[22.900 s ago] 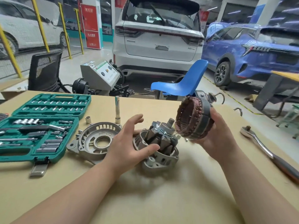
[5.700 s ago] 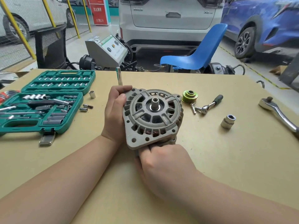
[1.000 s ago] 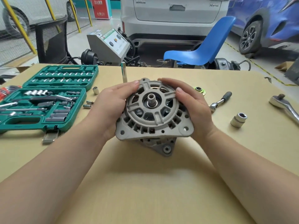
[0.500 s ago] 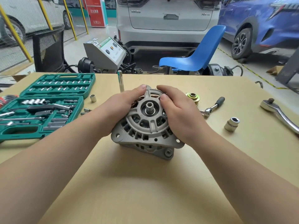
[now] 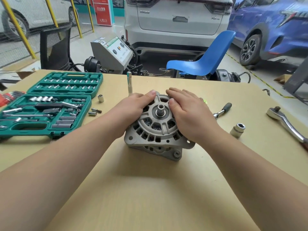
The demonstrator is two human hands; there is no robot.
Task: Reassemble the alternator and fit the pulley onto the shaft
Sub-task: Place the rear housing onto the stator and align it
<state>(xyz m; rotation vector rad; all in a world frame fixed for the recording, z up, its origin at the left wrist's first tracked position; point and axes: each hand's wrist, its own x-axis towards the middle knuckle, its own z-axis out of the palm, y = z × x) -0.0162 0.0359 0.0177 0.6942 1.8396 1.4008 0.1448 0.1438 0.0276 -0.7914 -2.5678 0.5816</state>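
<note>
Hands point(image 5: 133, 109) point(image 5: 188, 114) flat, fingers spread, on alternator point(image 5: 156, 130) housing

Alternator point(image 5: 155, 130): dull silver-grey cast housing, dark vent slots in a ring; shaft point(image 5: 160, 108) bright steel in a black collar. Table point(image 5: 150, 189): plain pale tan. Socket case point(image 5: 50, 104): teal green, chrome pieces inside. Loose socket point(image 5: 238, 130): silver. Ratchet point(image 5: 286, 121): polished chrome. Chair point(image 5: 205, 59): blue. Cars behind: white point(image 5: 176, 22), blue point(image 5: 273, 25).
</note>
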